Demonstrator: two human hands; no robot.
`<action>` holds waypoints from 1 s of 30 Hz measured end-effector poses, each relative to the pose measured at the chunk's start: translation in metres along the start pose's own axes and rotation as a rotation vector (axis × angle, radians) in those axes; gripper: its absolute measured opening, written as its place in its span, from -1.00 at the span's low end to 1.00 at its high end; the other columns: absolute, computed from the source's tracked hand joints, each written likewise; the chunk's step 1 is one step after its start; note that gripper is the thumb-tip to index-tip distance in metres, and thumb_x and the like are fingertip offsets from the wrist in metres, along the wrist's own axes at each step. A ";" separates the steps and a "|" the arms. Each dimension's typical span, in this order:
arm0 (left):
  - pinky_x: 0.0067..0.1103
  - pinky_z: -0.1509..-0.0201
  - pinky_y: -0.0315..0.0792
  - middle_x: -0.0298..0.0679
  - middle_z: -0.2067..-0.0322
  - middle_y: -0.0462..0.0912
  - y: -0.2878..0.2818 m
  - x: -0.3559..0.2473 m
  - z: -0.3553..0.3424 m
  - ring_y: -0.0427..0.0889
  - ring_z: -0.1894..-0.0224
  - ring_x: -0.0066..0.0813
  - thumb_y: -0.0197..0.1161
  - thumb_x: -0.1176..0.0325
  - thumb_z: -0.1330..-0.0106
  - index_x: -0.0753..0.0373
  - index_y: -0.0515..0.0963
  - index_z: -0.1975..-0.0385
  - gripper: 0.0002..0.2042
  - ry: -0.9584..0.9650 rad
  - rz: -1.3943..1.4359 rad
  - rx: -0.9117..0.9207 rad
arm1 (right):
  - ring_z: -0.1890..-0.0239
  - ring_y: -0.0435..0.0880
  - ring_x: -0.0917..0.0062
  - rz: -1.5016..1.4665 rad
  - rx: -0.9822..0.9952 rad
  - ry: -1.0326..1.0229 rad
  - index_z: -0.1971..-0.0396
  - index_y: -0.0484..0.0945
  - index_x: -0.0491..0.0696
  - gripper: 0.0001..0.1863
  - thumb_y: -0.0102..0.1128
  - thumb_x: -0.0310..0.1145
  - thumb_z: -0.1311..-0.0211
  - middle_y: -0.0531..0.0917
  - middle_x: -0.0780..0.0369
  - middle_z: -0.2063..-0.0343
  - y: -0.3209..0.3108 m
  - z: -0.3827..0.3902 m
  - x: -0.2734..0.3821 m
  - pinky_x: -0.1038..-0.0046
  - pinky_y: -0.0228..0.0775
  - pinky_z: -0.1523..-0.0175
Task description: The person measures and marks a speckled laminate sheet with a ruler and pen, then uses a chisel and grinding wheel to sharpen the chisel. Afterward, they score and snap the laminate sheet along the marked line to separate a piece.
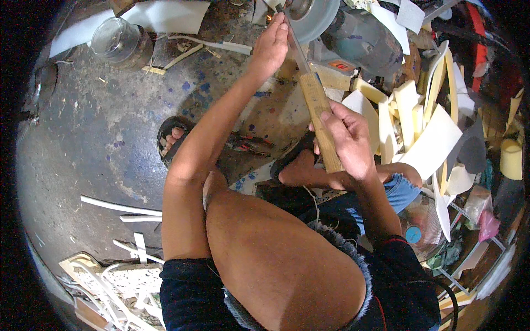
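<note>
A long knife with a wooden handle (316,102) stretches between my two hands. My right hand (350,138) is closed round the handle, thumb laid along its top. At the far end my left hand (270,47) is closed on the narrow metal blade (296,49), fingers pressed together near its tip. The blade's far part lies at the edge of a round grey grinding wheel (323,19), and a small orange glow shows by the left fingertips. Whether the blade touches the wheel I cannot tell. Behind the wheel sits the grinder's dusty dark motor body (364,44).
Yellow and white foam offcuts (411,116) pile up at the right. A glass jar (120,41) stands at the far left on the stained floor (121,121). White strips (118,205) and scraps lie lower left. My bent knee (287,259) rises between my arms.
</note>
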State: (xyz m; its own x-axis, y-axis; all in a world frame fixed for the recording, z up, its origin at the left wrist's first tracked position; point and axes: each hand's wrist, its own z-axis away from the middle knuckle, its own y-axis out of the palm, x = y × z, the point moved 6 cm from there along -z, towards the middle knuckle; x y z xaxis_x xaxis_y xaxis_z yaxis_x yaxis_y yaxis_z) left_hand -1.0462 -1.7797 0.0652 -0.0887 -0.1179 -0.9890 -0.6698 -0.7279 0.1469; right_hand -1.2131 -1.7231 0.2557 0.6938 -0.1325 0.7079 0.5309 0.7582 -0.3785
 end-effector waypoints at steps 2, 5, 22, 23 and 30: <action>-0.42 -0.42 0.17 0.04 -0.30 0.38 0.000 -0.004 0.004 0.34 -0.36 -0.12 -0.14 0.06 -0.55 0.33 0.31 -0.32 -0.48 0.010 -0.021 -0.006 | 0.60 0.53 0.66 -0.031 -0.013 0.005 -0.03 0.51 -0.19 -0.69 -0.01 -0.32 -0.46 0.58 0.29 0.46 -0.003 0.011 -0.002 0.58 0.41 0.49; -0.39 -0.40 0.20 0.02 -0.30 0.37 0.000 -0.012 0.011 0.36 -0.33 -0.05 -0.16 0.07 -0.53 0.28 0.33 -0.31 -0.49 0.012 -0.038 -0.022 | 0.59 0.54 0.65 -0.023 0.000 0.017 -0.12 0.47 -0.19 -0.64 -0.02 -0.32 -0.46 0.60 0.27 0.43 -0.007 0.026 -0.003 0.58 0.42 0.48; -0.36 -0.47 0.09 0.14 -0.35 0.24 0.003 -0.078 0.079 0.21 -0.42 0.01 -0.15 0.19 -0.53 0.42 0.24 -0.32 -0.50 0.091 -0.070 -0.015 | 0.39 0.55 0.73 -0.031 -0.068 0.002 -0.19 0.47 -0.19 -0.60 0.04 -0.49 -0.37 0.67 0.29 0.28 -0.038 0.118 -0.021 0.64 0.40 0.31; -0.33 -0.48 0.06 0.16 -0.36 0.21 0.005 -0.082 0.085 0.18 -0.42 0.04 -0.15 0.23 -0.53 0.44 0.22 -0.33 -0.51 0.091 -0.065 0.006 | 0.18 0.60 0.65 -0.068 -0.038 0.172 -0.18 0.47 -0.23 -0.59 0.07 -0.48 -0.36 0.69 0.21 0.15 -0.043 0.129 -0.030 0.58 0.45 0.10; -0.34 -0.51 -0.01 0.10 -0.39 0.17 -0.002 -0.089 0.117 0.13 -0.45 -0.03 -0.12 0.22 -0.55 0.38 0.22 -0.35 -0.52 0.085 -0.067 0.038 | -0.02 0.60 0.49 0.221 0.038 0.026 -0.16 0.46 -0.28 -0.57 0.12 -0.48 -0.31 0.65 0.10 0.01 -0.056 0.158 -0.018 0.47 0.41 -0.12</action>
State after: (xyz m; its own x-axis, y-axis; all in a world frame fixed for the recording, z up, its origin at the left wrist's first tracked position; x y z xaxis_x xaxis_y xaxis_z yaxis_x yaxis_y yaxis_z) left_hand -1.1236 -1.6887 0.1510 0.0185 -0.1281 -0.9916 -0.7000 -0.7098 0.0787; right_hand -1.3325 -1.6623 0.3584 0.8040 0.0236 0.5942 0.3458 0.7943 -0.4994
